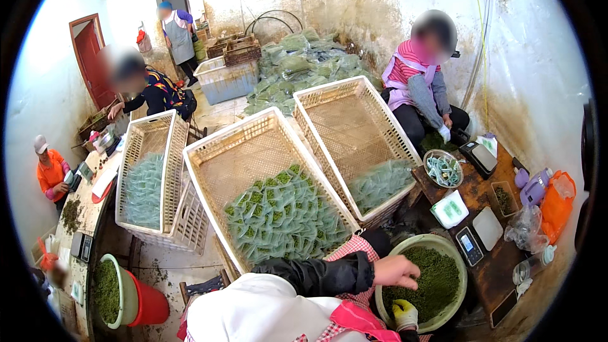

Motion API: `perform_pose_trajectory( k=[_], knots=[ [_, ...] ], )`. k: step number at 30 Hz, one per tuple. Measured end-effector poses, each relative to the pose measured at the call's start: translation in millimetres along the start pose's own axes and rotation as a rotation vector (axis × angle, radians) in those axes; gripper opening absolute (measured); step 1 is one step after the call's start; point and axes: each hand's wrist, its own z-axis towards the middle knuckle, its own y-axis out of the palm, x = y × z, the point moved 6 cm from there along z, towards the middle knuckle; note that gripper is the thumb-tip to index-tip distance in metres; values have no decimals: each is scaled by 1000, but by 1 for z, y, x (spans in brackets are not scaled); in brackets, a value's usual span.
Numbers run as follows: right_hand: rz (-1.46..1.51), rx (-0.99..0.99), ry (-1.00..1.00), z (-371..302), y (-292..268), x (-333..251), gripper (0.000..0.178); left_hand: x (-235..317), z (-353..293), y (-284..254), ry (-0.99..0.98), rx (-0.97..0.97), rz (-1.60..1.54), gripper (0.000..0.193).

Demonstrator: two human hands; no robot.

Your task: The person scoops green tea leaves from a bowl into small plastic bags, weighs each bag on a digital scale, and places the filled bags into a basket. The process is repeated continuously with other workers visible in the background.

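Note:
A pale green basin (457, 250) holds loose, dark green crumbled leaf (437, 278) at my lower right. My left hand (394, 271), bare and in a black sleeve, hangs over the basin's left side with its fingers bent and a gap between them; nothing shows in it. Just below, my right hand (404, 314) wears a yellow and white glove. Its fingers curl in at the leaf by the basin's near-left rim, and what they hold is hidden. In front of me stands a cream plastic crate (221, 158) with many clear sachets of green leaf (285, 215).
On the wooden table (472, 215) at right are a digital scale (470, 245), a bowl of small packets (443, 170) and a phone (504, 309). More crates (354, 126) stand ahead. A co-worker (424, 82) sits at right. A red bucket (151, 301) stands lower left.

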Motion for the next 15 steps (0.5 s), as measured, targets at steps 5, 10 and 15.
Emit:
perform_pose_trajectory(
  k=[5,10,15],
  knots=[
    [126,-9,-23,5,5,5,22,0,6,-18,135,375,98,11],
    [70,-68,-6,7,11,6,21,5,-5,-14,236,365,-22,23],
    [-89,-84,-22,-11,4,-20,21,27,9,-38,139,289,-287,22]
  ],
)
